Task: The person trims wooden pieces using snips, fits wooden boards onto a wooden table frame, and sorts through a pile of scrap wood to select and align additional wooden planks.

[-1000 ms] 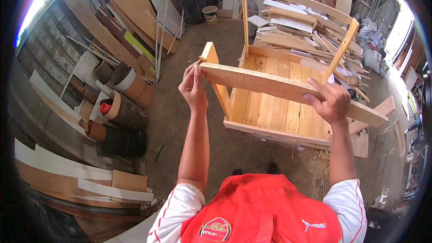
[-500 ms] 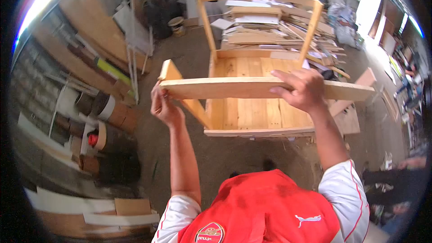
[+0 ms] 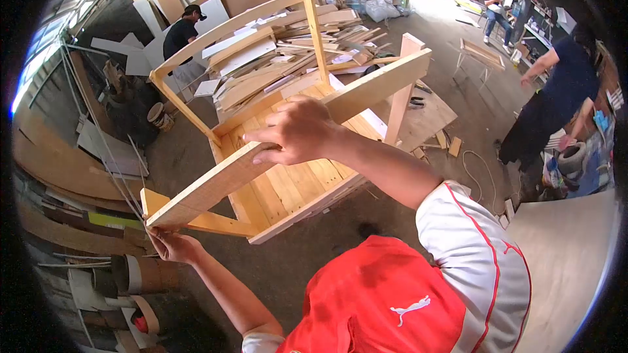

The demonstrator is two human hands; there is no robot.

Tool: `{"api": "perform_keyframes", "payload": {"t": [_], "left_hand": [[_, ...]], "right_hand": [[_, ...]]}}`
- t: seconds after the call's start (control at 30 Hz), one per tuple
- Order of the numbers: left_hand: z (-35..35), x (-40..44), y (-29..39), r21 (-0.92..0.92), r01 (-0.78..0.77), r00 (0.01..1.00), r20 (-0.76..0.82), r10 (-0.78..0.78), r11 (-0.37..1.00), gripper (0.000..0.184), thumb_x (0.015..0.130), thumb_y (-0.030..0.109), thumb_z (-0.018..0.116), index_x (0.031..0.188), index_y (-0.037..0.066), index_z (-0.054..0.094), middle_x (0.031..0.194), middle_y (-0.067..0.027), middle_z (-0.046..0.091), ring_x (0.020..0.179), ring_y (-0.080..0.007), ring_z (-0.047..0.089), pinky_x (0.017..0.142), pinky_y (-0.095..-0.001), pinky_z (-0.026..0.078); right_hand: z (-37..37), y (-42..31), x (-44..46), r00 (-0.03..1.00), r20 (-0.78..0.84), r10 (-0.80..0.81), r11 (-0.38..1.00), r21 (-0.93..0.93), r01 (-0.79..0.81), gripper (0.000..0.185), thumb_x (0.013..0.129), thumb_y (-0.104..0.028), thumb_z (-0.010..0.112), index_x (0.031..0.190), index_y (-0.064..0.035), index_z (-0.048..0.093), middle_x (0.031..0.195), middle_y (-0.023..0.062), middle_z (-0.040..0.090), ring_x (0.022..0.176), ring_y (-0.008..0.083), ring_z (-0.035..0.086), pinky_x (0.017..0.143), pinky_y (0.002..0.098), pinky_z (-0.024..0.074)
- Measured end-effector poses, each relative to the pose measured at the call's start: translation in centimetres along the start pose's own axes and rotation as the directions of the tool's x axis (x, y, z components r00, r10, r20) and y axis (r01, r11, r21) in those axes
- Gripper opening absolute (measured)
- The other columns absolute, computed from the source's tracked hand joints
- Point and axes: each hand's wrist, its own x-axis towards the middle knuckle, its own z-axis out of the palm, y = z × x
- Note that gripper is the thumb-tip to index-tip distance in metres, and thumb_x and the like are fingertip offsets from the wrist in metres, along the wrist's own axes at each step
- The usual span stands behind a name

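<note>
A long pale wooden board point(image 3: 210, 186) lies across the near side of a wooden furniture frame point(image 3: 288, 229) with a slatted base. My right hand point(image 3: 297, 132) grips the board near its middle, thumb on the near face and fingers over the top edge. At the board's left end, my left hand point(image 3: 171, 243) pinches the lower corner where it meets a slanting upright point(image 3: 222, 223). Part of that hand's fingertips is hidden. Toward the right end, another upright point(image 3: 400, 91) stands behind the board. A curved rail point(image 3: 229, 29) joins the two far posts.
Scrap boards point(image 3: 261, 65) are heaped beyond the frame. Pliers point(image 3: 416, 102) lie on a wooden sheet point(image 3: 435, 114) at the right. One person point(image 3: 180, 42) bends at the far left, another point(image 3: 556, 91) stands at right, and a third point(image 3: 497, 16) sits farther back.
My view has swung right and tilted, bringing two people at the right into sight. Both hands keep their hold on the board, which now appears slanted.
</note>
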Motion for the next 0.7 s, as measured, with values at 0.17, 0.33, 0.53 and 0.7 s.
{"api": "perform_keyframes", "payload": {"t": [0.17,0.33,0.53,0.7], "left_hand": [[0.1,-0.1,-0.1,0.013,-0.038,0.998,0.054,0.037,0.999,0.048,0.103,0.031,0.061,0.136,-0.004,0.059,0.138,-0.0168,0.061,0.118,-0.0262,0.062,0.096,-0.0409,0.054],[0.2,-0.7,0.0,-0.117,0.000,0.992,0.128,0.015,0.993,0.038,0.104,0.028,0.059,0.128,-0.001,0.065,0.130,-0.0128,0.066,0.115,-0.0242,0.063,0.096,-0.0419,0.053],[2.0,-1.1,1.5,-0.107,-0.024,0.999,0.038,0.028,0.994,0.026,0.101,0.020,0.065,0.114,-0.001,0.072,0.123,-0.0116,0.068,0.108,-0.0204,0.065,0.097,-0.0380,0.053],[2.5,-0.8,1.8,-0.128,-0.085,0.996,0.017,0.088,0.988,0.025,0.099,0.018,0.068,0.115,-0.002,0.074,0.117,-0.0100,0.071,0.108,-0.0171,0.065,0.101,-0.0372,0.050]], "right_hand": [[-0.3,0.2,-0.1,1.000,-0.004,-0.024,1.000,0.004,0.024,0.042,0.082,-0.057,0.071,0.110,-0.0260,0.079,0.068,0.0010,0.067,0.066,0.0230,0.069,0.061,0.0399,0.0517],[0.0,0.5,0.0,0.998,-0.042,-0.047,0.999,0.019,0.047,0.043,0.081,-0.057,0.074,0.108,-0.0237,0.078,0.066,0.0014,0.065,0.062,0.0226,0.067,0.056,0.0397,0.0494],[-0.3,0.3,0.4,0.999,-0.025,-0.024,1.000,-0.019,0.024,0.045,0.078,-0.055,0.077,0.113,-0.0268,0.077,0.066,0.0044,0.065,0.060,0.0237,0.064,0.057,0.0387,0.0495],[-1.2,-0.7,1.4,0.997,-0.058,-0.040,0.999,0.022,0.042,0.041,0.074,-0.046,0.083,0.105,-0.0206,0.079,0.067,0.0043,0.066,0.061,0.0228,0.064,0.057,0.0369,0.0474]]}}
